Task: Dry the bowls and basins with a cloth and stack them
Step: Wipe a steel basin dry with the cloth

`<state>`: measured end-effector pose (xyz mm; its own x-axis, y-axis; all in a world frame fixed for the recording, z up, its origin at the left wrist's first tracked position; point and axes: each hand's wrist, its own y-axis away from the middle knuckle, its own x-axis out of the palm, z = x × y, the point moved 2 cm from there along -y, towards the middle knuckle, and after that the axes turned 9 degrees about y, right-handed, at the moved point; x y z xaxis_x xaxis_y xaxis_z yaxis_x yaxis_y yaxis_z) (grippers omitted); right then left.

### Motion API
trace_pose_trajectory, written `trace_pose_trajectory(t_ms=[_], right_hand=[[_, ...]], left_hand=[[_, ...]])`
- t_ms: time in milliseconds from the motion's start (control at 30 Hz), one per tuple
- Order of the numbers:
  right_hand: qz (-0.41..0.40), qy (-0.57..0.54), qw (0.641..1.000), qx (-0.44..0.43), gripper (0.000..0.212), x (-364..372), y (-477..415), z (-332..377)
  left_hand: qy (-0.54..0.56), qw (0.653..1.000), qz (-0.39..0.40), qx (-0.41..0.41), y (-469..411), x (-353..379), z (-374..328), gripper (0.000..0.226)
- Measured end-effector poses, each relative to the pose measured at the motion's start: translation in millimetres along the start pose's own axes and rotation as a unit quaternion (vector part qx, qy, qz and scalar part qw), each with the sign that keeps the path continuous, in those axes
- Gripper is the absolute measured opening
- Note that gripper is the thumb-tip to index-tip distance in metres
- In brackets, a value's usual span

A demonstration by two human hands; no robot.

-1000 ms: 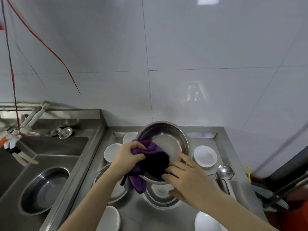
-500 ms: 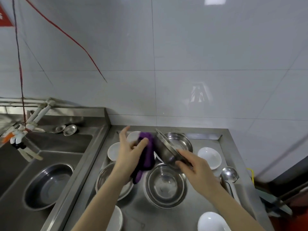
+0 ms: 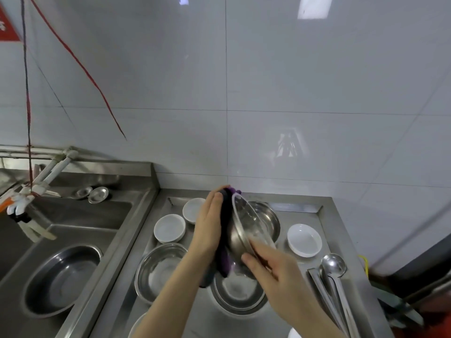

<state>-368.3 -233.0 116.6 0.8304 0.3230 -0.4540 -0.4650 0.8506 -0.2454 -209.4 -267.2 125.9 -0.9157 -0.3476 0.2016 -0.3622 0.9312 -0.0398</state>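
So we've got the steel basin (image 3: pixel 246 230) up on its edge mid-frame, tilted, open side facing right. Our left hand (image 3: pixel 210 225) presses the purple cloth (image 3: pixel 225 242) flat against its outer bottom, fingers together; our right hand (image 3: pixel 273 269) has its fingers clamped on the lower rim. Below on the desk (image 3: pixel 300 208) we count three more steel basins, plus one in the sink (image 3: pixel 80 215) at lower left. Three small white bowls are fully visible. Ladle and tongs lie at right, leaving little open room.
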Motion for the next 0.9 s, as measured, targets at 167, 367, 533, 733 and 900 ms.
trace_pose_trajectory(t_ms=[167,367,533,733,900], right_hand=[[-0.009,0.106,0.993,-0.058,0.027,3.7,-7.3,2.2],[-0.019,0.079,0.997,0.015,0.026,3.8,-23.7,-0.3],[0.024,-0.056,0.996,0.058,0.018,-13.1,-14.2,9.1],[-0.052,-0.437,0.879,0.182,0.026,-36.3,-24.7,13.8],[-0.110,-0.553,0.800,0.205,0.045,-38.0,-45.4,10.6]], left_hand=[[0.125,0.989,-0.008,-0.073,9.0,-2.3,14.5,0.035],[0.064,0.996,-0.024,0.059,40.8,17.5,7.6,0.040],[0.016,0.998,-0.044,0.048,14.4,4.1,-4.7,0.034],[0.091,0.992,-0.083,0.009,5.1,1.1,1.6,0.031],[0.033,0.984,-0.154,0.080,34.0,17.8,14.5,0.031]])
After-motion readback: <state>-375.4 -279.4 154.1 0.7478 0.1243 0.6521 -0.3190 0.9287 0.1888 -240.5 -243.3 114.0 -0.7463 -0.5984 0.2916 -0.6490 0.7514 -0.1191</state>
